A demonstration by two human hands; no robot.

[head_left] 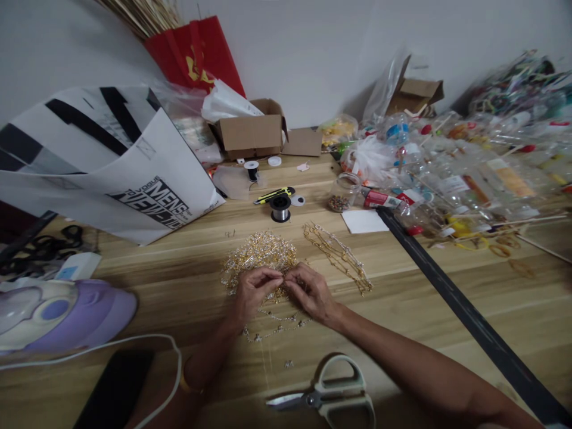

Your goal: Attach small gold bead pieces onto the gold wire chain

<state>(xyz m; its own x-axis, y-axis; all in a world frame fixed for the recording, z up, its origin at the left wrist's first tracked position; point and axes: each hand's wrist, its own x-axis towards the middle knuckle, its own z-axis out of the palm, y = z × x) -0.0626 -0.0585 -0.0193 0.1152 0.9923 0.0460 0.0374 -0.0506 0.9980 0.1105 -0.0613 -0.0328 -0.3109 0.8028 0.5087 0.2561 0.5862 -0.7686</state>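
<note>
Thumb and fingers of my left hand (257, 289) are pinched together. Opposite it, nearly touching at the fingertips, my right hand (313, 292) is pinched too; whatever sits between them is too small to make out. Behind and partly under both hands lies a tangled pile of gold and silver chains (263, 250). A silver beaded chain (279, 329) loops on the table just below the hands; its ends are hidden. To the right, several gold and silver chains (339, 259) are laid out side by side. Scissors (342, 387) with pale handles lie nearer me, by small metal bits (289, 363).
A wire spool (280, 210), a yellow-black utility knife (272, 195) and a jar of beads (344, 193) stand behind the pile. A white bag (134, 173) and phone (116, 387) are left. Plastic bottles (469, 179) crowd the right, past a dark strip (456, 316).
</note>
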